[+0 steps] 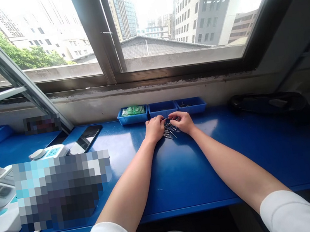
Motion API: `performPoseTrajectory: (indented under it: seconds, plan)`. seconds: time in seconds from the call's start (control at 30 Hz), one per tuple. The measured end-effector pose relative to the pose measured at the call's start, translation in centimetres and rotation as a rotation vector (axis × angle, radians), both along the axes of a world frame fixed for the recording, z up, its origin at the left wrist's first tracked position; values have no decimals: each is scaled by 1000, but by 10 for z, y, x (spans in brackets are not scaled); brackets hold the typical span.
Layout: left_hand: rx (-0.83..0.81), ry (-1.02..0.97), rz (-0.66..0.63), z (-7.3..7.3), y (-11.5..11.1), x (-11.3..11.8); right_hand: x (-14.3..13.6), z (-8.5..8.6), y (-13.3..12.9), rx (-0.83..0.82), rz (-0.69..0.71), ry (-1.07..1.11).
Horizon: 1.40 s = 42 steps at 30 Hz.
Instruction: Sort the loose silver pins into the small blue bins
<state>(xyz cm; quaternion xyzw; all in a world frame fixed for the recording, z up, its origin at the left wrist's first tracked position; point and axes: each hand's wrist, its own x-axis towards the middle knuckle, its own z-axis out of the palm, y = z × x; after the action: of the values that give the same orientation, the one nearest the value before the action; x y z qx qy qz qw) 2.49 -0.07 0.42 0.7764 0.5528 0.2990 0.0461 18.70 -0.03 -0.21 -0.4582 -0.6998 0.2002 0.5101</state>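
Note:
A loose pile of thin dark metal pieces (169, 130) lies on the blue tabletop (178, 171), too small in view to tell their exact kind. At the left of the pile is my left hand (155, 128), its fingers closed in a pinch. My right hand (183, 122) faces it from the other side, thumb and fingers also closed. A small thin metal piece (166, 119) shows between the fingertips of both hands, just above the pile. My fingers hide part of the pile.
Behind my hands stand a blue bin (133, 114) with green-and-clear packets, a middle blue bin (162, 109), and a right blue bin (191, 105) with small dark pieces. Left are a phone (89, 136) and power strips (3, 218). A dark bag (274, 107) lies right.

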Motion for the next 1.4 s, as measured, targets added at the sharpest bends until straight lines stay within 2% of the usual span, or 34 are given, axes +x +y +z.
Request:
performPoseTrajectory:
  seconds: [0.17, 0.27, 0.43, 0.53, 0.6, 0.73, 0.87, 0.97, 1.17, 1.27, 1.4]
  plan:
    - [-5, -19, 69, -3, 3, 0, 1, -4, 4, 1, -64, -31]
    - [-19, -8, 75, -3, 3, 0, -1, -5, 6, 30, -130, -150]
    - [-34, 10, 80, -3, 3, 0, -3, -6, 10, 26, -352, -395]
    - [-48, 22, 77, -4, 3, -1, 0, -6, 12, -34, -478, -430]
    - [-48, 25, 68, -4, 3, -1, 4, -6, 13, -79, -514, -441]
    - [-53, 32, 59, -4, 3, -1, 7, -6, 13, -127, -506, -480]
    - [-70, 39, 44, -4, 3, -1, 3, -5, 8, 18, -477, -452]
    - [-86, 39, 5, -5, 4, -1, -2, -3, 3, 90, -357, -463]
    - [-84, 113, -39, -10, 4, 0, -7, -7, 0, -103, -223, -675]
    - [-61, 197, -45, -11, 2, 3, -8, -8, 3, -124, -179, -722]
    - [-41, 238, -47, -11, 0, 6, -7, -9, 7, -112, -150, -682]
